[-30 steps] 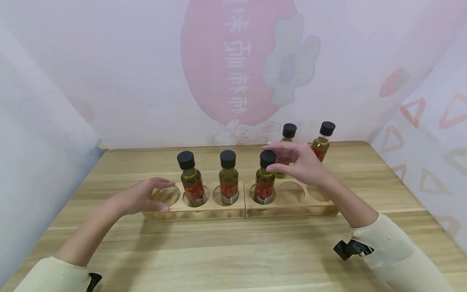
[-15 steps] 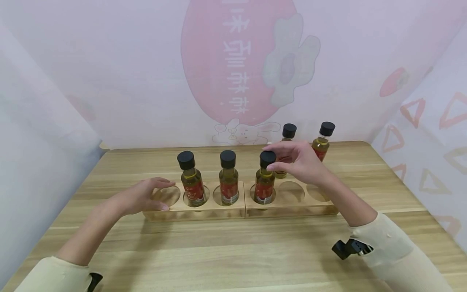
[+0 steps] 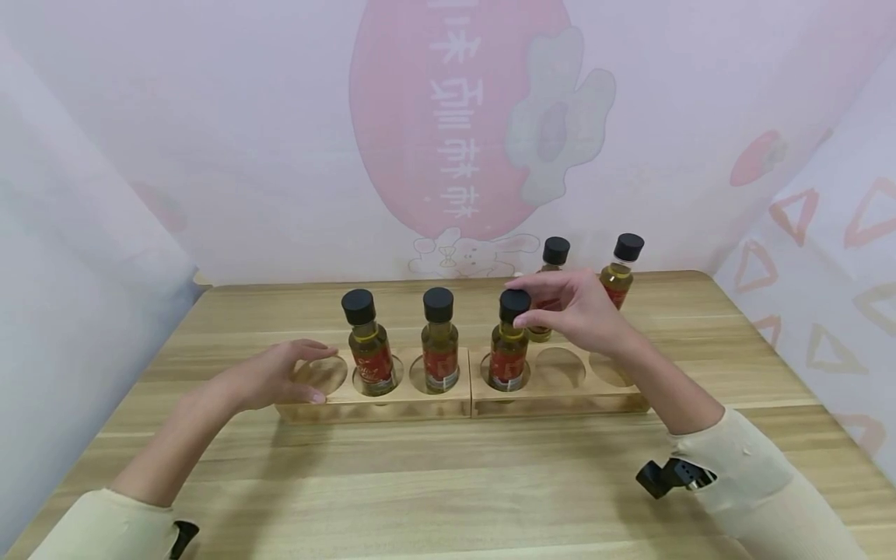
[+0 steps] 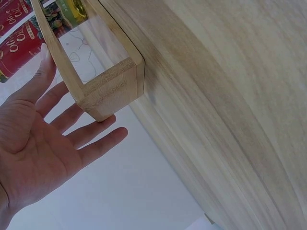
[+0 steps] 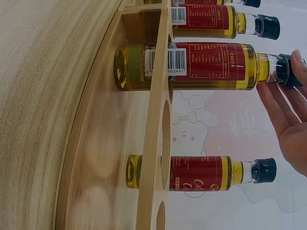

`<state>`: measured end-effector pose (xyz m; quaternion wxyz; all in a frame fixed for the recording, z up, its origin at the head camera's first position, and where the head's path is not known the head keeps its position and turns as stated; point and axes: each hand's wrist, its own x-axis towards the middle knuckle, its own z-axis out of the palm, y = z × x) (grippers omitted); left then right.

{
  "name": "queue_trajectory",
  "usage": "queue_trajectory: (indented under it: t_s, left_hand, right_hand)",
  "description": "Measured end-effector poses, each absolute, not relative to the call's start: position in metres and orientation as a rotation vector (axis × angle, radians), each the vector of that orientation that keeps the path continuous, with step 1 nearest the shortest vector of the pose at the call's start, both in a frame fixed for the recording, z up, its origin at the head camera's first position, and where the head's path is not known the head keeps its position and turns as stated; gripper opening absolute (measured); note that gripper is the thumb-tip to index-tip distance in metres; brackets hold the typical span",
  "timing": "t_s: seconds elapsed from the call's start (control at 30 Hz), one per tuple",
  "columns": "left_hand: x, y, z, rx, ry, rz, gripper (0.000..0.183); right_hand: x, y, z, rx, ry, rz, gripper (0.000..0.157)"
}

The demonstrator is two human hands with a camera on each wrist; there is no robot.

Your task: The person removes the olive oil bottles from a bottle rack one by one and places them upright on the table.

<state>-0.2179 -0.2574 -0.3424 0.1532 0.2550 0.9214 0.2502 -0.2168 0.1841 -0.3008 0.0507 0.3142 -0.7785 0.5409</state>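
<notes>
The right hand point(image 3: 570, 311) is holding the black cap point(image 3: 515, 306) of 1 bottle point(image 3: 507, 358) in the right wooden rack point(image 3: 560, 397). The left hand point(image 3: 262, 377) is touching the left rack point(image 3: 409, 402), where 2 bottles point(image 3: 440, 362) are standing. 2 more bottles point(image 3: 617, 278) are standing farther back.

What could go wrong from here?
The right hand partly hides the loose bottle behind it in the head view, so might bump it. The held bottle is gripped high, at its cap, and could tip in its hole. The left hand holds only the left rack; the right rack might shift.
</notes>
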Motion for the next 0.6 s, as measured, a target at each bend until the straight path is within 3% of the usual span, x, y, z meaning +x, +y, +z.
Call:
queue_trajectory:
  t_s: [0.6]
  left_hand:
    - [-0.2236,-0.2597,-0.3447,0.789,2.649,0.709,0.078]
  right_hand:
    - [-0.2134,0.1806,-0.2933,0.883,-2.349,1.673,0.038]
